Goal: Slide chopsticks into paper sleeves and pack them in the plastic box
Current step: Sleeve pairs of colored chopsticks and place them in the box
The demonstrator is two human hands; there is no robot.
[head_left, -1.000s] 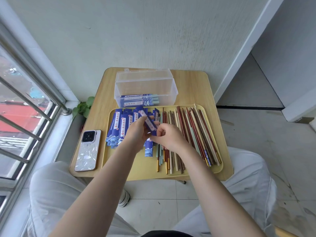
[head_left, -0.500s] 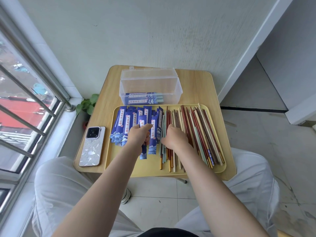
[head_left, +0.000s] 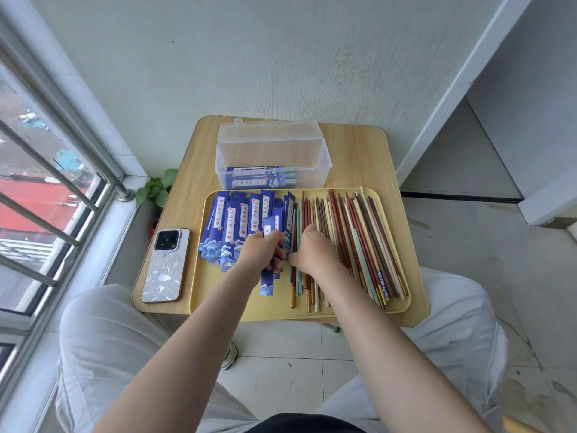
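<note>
Both arms reach forward from the lap over the yellow tray (head_left: 402, 307). The left hand (head_left: 260, 256) has its fingers curled round one blue paper sleeve (head_left: 268, 278). The sleeve pokes out above and below the fist and points straight away from the person, long way front to back. The right hand (head_left: 315, 253) lies palm down on the loose chopsticks (head_left: 359, 242), just beside the left hand. Its fingers bend down into the sticks, but I cannot tell if they pinch one. The chopsticks lie side by side, also pointing front to back. More sleeves (head_left: 232, 226) sit on the tray's left. The plastic box (head_left: 273, 153) stands behind the tray with some packed sleeves lying sideways inside
</note>
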